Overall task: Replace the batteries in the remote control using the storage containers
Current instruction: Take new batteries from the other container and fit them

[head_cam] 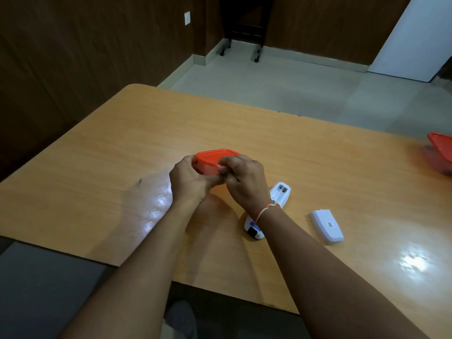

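A small clear storage container with an orange lid (pixel 214 155) stands on the wooden table (pixel 122 148) in the middle. My left hand (pixel 189 178) grips its near left side. My right hand (pixel 244 179) curls over the lid's near right edge, fingers on the rim. The white remote control (pixel 281 192) lies face down just right of my right wrist, its battery bay uncovered and showing empty slots; my wrist hides its middle. The remote's white battery cover (pixel 327 225) lies apart, further right.
A second orange-lidded container (pixel 441 149) sits at the table's far right edge, partly out of frame. The table's near edge runs below my forearms. Beyond the table are a tiled floor, dark wood walls and the wheeled legs of a piece of furniture (pixel 241 48).
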